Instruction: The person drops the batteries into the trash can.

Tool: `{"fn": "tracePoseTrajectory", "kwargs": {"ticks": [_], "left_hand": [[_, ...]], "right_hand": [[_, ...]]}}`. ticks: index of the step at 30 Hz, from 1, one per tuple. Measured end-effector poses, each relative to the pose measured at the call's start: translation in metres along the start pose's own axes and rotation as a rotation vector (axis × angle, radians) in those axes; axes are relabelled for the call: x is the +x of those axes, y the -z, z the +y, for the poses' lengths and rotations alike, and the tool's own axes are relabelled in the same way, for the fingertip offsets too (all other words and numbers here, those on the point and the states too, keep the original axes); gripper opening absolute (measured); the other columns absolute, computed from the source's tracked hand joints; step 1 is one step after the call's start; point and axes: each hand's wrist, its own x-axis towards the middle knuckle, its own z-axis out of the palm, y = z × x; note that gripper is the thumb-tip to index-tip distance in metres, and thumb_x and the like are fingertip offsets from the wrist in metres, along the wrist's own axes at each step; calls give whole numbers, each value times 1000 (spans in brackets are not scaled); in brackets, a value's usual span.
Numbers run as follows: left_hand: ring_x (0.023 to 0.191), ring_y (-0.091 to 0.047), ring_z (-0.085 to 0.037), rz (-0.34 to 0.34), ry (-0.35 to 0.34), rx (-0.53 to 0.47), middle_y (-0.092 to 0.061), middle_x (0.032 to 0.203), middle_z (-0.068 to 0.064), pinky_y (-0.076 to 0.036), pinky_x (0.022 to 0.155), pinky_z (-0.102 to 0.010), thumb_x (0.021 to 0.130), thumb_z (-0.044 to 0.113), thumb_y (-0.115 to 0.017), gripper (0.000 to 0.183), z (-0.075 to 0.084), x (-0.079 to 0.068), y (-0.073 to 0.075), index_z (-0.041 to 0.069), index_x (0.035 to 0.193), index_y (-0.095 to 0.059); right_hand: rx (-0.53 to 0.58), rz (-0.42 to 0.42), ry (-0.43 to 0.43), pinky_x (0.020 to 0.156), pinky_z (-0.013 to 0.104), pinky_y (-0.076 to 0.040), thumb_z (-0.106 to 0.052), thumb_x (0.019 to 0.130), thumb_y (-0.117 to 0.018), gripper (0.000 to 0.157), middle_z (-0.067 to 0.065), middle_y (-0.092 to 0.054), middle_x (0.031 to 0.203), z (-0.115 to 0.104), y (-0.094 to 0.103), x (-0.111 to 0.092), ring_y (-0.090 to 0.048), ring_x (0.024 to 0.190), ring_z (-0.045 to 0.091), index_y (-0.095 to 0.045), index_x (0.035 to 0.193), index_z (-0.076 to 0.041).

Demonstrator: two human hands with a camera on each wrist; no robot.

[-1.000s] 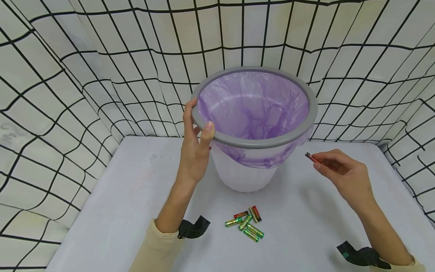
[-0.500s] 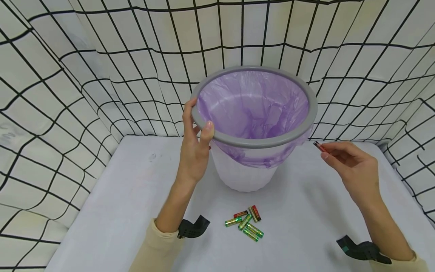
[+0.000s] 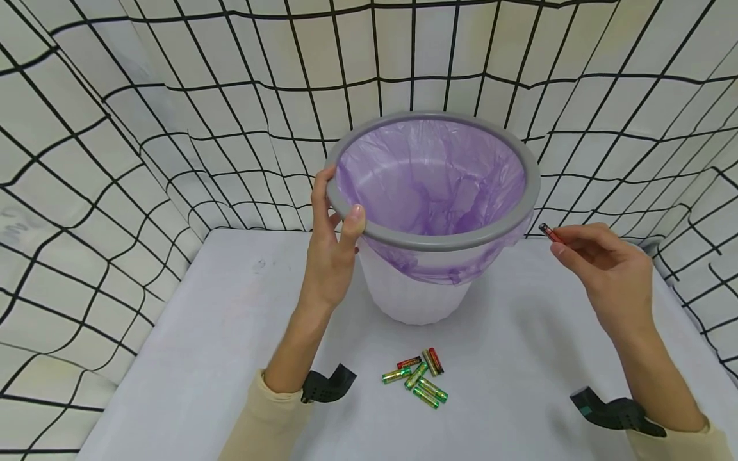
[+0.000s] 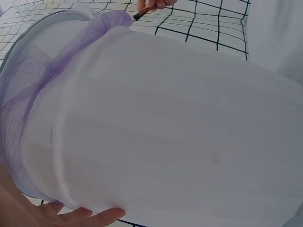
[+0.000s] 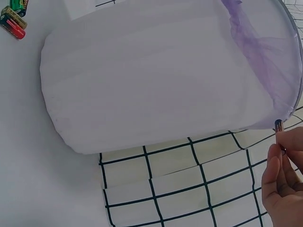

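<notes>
A white trash can [image 3: 415, 301] with a grey rim ring [image 3: 438, 242] stands on the table, lined with a translucent purple bag [image 3: 426, 173]. My left hand [image 3: 331, 256] grips the rim at its left side, thumb over the ring and the other fingers along the outer wall. To the right of the can, my right hand [image 3: 611, 269] pinches a small red and black battery [image 3: 551, 233] between thumb and fingers, held near rim height and apart from the rim. In the right wrist view the battery [image 5: 279, 126] points up from the fingertips.
Several green-gold and red batteries [image 3: 416, 378] lie in a loose group on the white table [image 3: 242, 333] in front of the can. White walls with a black grid [image 3: 277, 96] enclose the back and sides. Each wrist wears a black mount [image 3: 330, 384].
My right hand, still pinching the battery, has moved up and somewhat to the right, away from the table's front. The left hand and the trash can have stayed in place.
</notes>
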Motion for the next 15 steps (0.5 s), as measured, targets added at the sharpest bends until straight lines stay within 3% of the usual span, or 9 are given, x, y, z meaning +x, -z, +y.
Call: {"fn": "tracePoseTrajectory", "kwargs": {"ticks": [8,15], "left_hand": [[127,-59,-27,-8,14,-37,-41,154,5,-54,72,-46,92,66,-51,75,0,0,0,50,158,-21],[127,-59,-29,-15,8,-48,-41,154,4,-55,72,-45,91,69,-52,76,-1,0,1,49,158,-21]], "right_hand": [[119,49,7,82,12,-57,11,86,-76,27,4,-73,100,-8,-3,11,-70,89,13,-71,113,14],[212,65,21,82,14,-58,12,85,-75,27,8,-72,100,-16,-6,20,-70,88,16,-70,111,17]]}}
